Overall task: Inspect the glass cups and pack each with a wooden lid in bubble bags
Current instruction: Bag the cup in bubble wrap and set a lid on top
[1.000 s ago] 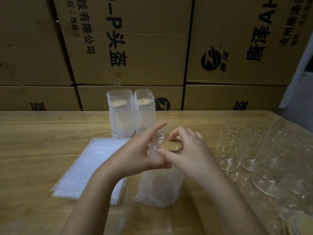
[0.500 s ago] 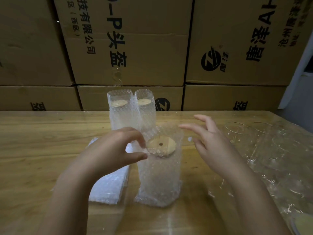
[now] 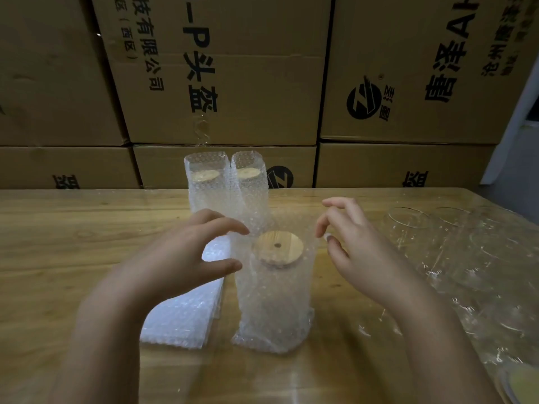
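The bagged cup (image 3: 274,290) stands upright at the near middle of the table (image 3: 87,258), long axis vertical and mouth up, with the wooden lid (image 3: 277,247) flat on its rim below the open top. My left hand (image 3: 186,258) and right hand (image 3: 358,252) flank it, fingers loosely curved and gripping nothing (whether the left fingertips brush the film I cannot tell). I judge this pack nearly done; next I'd move it far, beside the two packed cups (image 3: 207,193), then reach right for a bare glass (image 3: 405,237).
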